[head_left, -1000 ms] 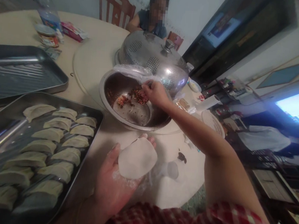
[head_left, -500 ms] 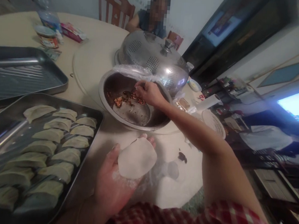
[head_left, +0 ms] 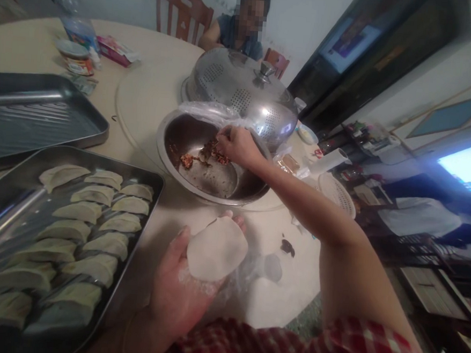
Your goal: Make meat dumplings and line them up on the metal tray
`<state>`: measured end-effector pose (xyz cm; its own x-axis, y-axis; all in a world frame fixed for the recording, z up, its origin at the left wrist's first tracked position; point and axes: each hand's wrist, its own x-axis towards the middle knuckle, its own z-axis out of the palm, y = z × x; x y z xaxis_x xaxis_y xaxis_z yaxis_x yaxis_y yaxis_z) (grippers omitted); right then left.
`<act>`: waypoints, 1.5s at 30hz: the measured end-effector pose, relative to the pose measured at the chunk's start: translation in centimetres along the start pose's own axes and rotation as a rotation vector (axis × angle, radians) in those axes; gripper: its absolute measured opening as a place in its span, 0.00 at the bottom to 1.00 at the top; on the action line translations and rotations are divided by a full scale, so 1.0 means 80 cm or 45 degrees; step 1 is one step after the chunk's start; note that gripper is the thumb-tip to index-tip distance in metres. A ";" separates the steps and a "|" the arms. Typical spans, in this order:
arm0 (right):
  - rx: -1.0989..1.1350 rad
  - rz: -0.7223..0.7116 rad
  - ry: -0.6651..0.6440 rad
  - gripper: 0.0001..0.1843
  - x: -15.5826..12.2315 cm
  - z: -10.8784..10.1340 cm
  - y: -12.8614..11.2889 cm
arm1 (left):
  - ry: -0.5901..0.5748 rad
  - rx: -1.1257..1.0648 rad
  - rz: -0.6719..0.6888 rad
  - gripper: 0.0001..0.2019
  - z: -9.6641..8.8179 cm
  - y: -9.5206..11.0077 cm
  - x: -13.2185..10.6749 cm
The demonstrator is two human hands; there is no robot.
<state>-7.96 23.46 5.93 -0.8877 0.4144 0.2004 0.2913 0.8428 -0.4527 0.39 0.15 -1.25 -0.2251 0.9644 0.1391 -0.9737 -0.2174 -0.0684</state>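
A round, pale dumpling wrapper [head_left: 217, 249] lies across the palm and fingers of my left hand [head_left: 181, 285], which holds it at the table's near side, below the bowl. Flour dusts that palm. My right hand [head_left: 237, 144] reaches into a large metal bowl [head_left: 167, 163], its fingers closed in a pinch over the reddish-brown filling [head_left: 220, 157]. Whatever those fingers grip is hidden. More filling clings to the bowl's far-left inside. To the left, a metal tray [head_left: 159, 192] carries rows of folded dumplings [head_left: 94, 242].
Behind the bowl stands a large steamer lid [head_left: 242, 85] with holes and a knob. A second dark tray [head_left: 42, 114], a plastic bottle [head_left: 78, 28] and a jar [head_left: 76, 58] stand at left. A person [head_left: 246, 26] sits across the table. Dark scraps [head_left: 287, 248] lie at right.
My right hand has shifted very slightly to the right within the bowl, still pinched. My left hand and the wrapper have stayed nearly in place.
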 end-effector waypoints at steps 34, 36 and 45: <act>0.506 0.248 -0.200 0.14 -0.028 -0.009 0.006 | 0.022 0.008 -0.019 0.28 0.003 0.001 -0.002; 0.626 0.361 -0.246 0.17 -0.028 -0.004 -0.006 | 0.015 0.017 -0.010 0.27 0.003 0.001 -0.001; 1.173 0.847 -0.298 0.18 -0.020 0.011 -0.014 | 0.075 0.009 0.026 0.28 0.003 0.002 0.001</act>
<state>-7.17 21.52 5.32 -0.7289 0.5268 -0.4373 0.4412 -0.1270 -0.8884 0.24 0.13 -0.99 -0.2426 0.9669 0.0792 -0.9692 -0.2380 -0.0633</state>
